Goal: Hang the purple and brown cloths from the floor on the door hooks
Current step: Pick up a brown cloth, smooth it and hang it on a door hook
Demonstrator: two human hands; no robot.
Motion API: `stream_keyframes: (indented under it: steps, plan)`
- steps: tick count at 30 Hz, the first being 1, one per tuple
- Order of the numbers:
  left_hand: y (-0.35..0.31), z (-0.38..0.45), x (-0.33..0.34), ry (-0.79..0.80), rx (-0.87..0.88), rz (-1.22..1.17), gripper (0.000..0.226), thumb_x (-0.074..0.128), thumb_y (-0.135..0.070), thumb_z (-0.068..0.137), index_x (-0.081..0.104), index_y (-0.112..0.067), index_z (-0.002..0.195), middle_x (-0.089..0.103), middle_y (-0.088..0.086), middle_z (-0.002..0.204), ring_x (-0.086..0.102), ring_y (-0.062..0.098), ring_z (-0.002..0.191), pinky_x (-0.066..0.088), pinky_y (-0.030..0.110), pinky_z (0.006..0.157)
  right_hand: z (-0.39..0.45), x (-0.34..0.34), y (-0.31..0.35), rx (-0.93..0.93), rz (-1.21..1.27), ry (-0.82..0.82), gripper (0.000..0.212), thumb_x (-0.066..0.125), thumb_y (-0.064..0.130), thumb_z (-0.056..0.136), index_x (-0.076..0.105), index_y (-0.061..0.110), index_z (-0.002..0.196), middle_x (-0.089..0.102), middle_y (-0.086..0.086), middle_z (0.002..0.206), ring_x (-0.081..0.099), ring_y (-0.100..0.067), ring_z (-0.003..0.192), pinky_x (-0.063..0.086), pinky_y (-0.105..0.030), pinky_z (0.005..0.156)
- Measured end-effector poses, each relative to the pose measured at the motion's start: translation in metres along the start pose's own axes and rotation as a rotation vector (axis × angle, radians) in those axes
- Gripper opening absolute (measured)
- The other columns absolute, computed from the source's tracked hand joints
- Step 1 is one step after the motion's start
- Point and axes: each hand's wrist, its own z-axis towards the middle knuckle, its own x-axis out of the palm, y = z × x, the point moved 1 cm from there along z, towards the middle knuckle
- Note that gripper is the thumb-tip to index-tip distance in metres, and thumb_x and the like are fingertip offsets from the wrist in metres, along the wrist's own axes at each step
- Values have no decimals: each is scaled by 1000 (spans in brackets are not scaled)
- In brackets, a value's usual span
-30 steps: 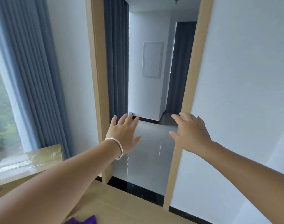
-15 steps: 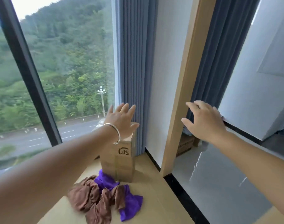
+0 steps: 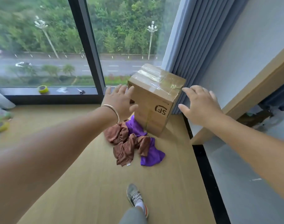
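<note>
Both hands, left hand [image 3: 120, 101] and right hand [image 3: 199, 105], hover released mid-frame, holding nothing, because the brown cloth [image 3: 125, 143] and purple cloth [image 3: 151, 155] lie tangled on the floor [image 3: 89, 183] beside the box [image 3: 154, 101].

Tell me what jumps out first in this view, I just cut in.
The crumpled brown cloth tangled with the purple cloth on the wooden floor, right at the foot of a taped cardboard box by the blue curtain. Both arms reach out above them, left hand and right hand open and empty. Behind, a big window shows a road and trees.
</note>
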Motion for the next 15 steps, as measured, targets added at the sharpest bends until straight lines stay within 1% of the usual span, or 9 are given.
stream_keyframes:
  steps: [4, 7, 9, 12, 15]
  plan:
    - [14, 22, 95, 164, -56, -30, 75, 34, -64, 91, 15, -24, 151, 22, 6, 157, 16, 23, 145, 15, 51, 115, 43, 87, 4, -36, -27, 190, 60, 49, 49, 90, 35, 26, 144, 37, -5, 146, 30, -26, 137, 16, -53, 116]
    - [15, 28, 170, 289, -90, -84, 71, 36, -63, 90, 23, -24, 148, 31, 7, 152, 24, 26, 140, 21, 50, 112, 59, 158, 6, -73, -39, 321, 60, 50, 48, 90, 36, 25, 143, 39, -7, 145, 32, -28, 136, 18, -54, 115]
    - [14, 28, 221, 373, -111, -107, 69, 38, -60, 90, 25, -22, 147, 32, 8, 150, 23, 26, 140, 19, 51, 112, 64, 210, 9, -109, -48, 398, 60, 50, 48, 91, 36, 24, 144, 39, -7, 144, 33, -27, 135, 20, -55, 114]
    - [16, 17, 301, 468, -175, -143, 68, 42, -55, 92, 25, -19, 148, 31, 9, 151, 20, 26, 142, 9, 46, 111, 65, 289, 17, -138, -29, 525, 61, 52, 47, 90, 36, 24, 144, 38, -7, 145, 32, -27, 136, 18, -53, 115]
    - [24, -7, 384, 553, -259, -131, 63, 40, -54, 92, 29, -20, 144, 35, 8, 147, 24, 26, 140, 17, 52, 112, 68, 370, 29, -175, 7, 604, 60, 56, 46, 88, 39, 23, 141, 39, -6, 144, 32, -26, 135, 18, -52, 114]
